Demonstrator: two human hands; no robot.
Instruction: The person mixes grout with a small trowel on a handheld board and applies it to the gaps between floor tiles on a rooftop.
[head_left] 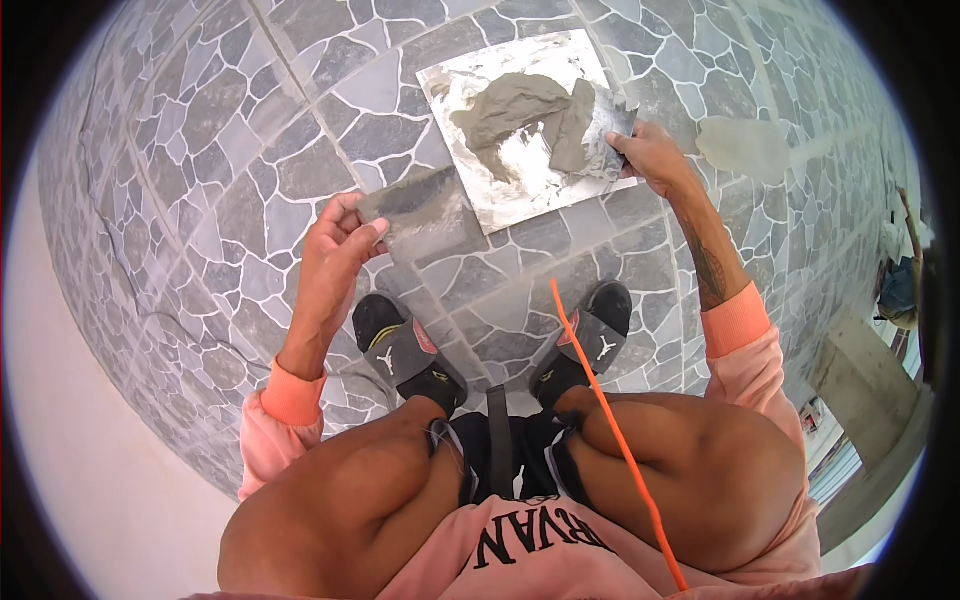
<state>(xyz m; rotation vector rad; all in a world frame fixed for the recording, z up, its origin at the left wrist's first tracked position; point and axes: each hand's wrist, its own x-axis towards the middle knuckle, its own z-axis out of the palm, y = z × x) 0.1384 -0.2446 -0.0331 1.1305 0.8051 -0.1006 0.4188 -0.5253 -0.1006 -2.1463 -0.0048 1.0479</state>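
My left hand [345, 232] pinches the left end of a flat grey rectangular strip [430, 213], which looks like a piece of tile with a grey smear on its face. The strip's far end meets the lower left edge of a white board [510, 212]. Wet grey mortar [515, 105] is heaped and spread across the board. At the board's right side, my right hand [652, 158] grips a thin flat scraper [612, 135] between thumb and fingers. Mortar coats the scraper's left part, where it reaches over the board. Its outer edge is hidden by my fingers.
The floor [225, 125] has a grey stone-patterned surface with pale joints. A pale damp-looking patch [745, 150] lies right of the board. My feet in dark slides [405, 355] stand just below it. An orange cord [615, 425] hangs before me. Assorted objects [900, 290] sit at far right.
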